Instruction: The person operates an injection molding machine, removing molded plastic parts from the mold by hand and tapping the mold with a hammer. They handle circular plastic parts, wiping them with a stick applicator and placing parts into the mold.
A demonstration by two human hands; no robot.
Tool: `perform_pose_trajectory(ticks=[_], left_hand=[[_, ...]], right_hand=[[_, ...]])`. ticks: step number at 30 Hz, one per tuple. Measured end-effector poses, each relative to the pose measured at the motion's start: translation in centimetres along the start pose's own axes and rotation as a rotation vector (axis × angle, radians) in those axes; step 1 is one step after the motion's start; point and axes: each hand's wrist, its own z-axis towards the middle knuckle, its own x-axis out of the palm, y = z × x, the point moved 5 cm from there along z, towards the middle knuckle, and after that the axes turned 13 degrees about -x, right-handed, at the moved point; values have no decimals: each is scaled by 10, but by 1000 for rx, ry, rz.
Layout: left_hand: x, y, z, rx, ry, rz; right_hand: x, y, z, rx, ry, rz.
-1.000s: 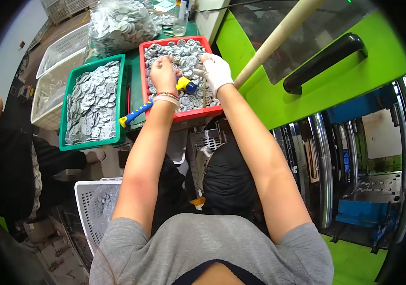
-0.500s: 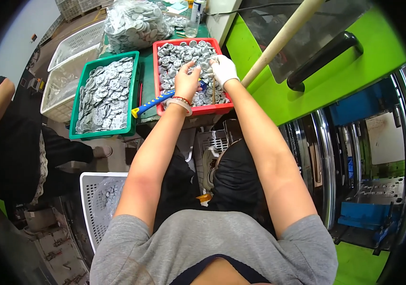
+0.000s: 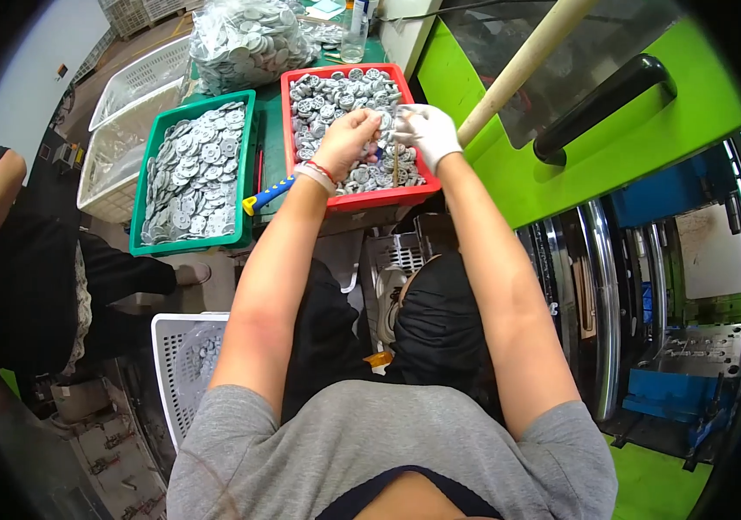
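Grey moulded disc [image 3: 385, 124] pinched between the fingers of both hands, held just above the red tray [image 3: 349, 200]. Left hand [image 3: 349, 139] bare, fingers curled closed on the disc, red and white bands at the wrist. Right hand [image 3: 427, 132] in a white glove, fingers closed on the same piece from the other side. A thin brownish stick [image 3: 394, 165] hanging down below the right hand; grip on it cannot be told. Beneath the hands, red tray heaped with more grey discs. A blue and yellow tool handle [image 3: 268, 194] lying across the gap between the red tray and the green tray [image 3: 193, 245], also filled with grey discs. Further out on the worktop, a clear bag of discs [image 3: 244, 42] and white baskets [image 3: 127, 121]. To the right, a green machine cover [image 3: 613, 147] and a pale wooden pole [image 3: 526, 62].
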Motion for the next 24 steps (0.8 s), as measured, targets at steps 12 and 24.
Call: perform_pose_trajectory(ticks=[12, 24], left_hand=[[-20, 40, -221, -165, 627, 951], [-71, 167, -483, -264, 7, 1668]], right_hand=[[-21, 71, -132, -123, 46, -109], [-57, 93, -220, 71, -39, 216]])
